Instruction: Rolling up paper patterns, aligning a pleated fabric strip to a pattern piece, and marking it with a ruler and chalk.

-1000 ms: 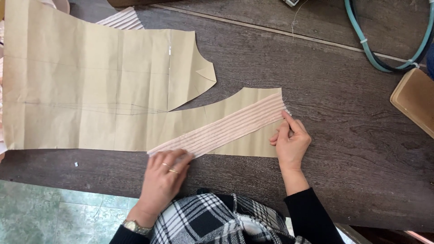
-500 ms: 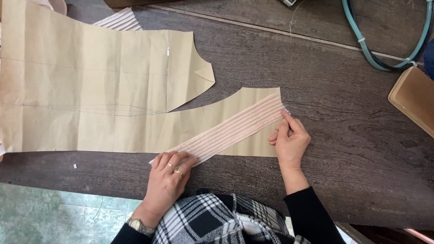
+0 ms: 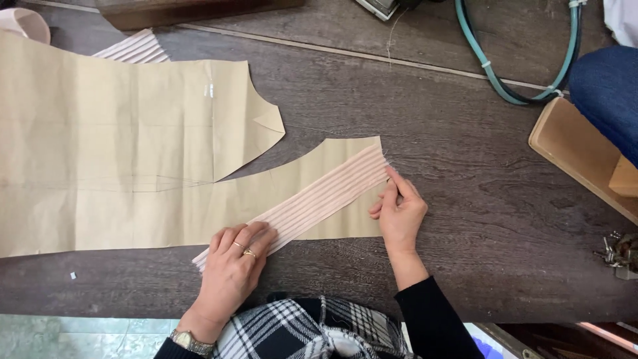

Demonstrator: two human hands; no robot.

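Both hands flat on pink striped strip over tan paper pattern.

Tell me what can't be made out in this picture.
- Head view: the paper pattern runs off the left edge.
- The striped strip: its near end lies under the left hand.
- A second striped piece is mostly under the pattern.
- The teal hose leaves the top edge.
- The small metal bits at the right edge are too small.
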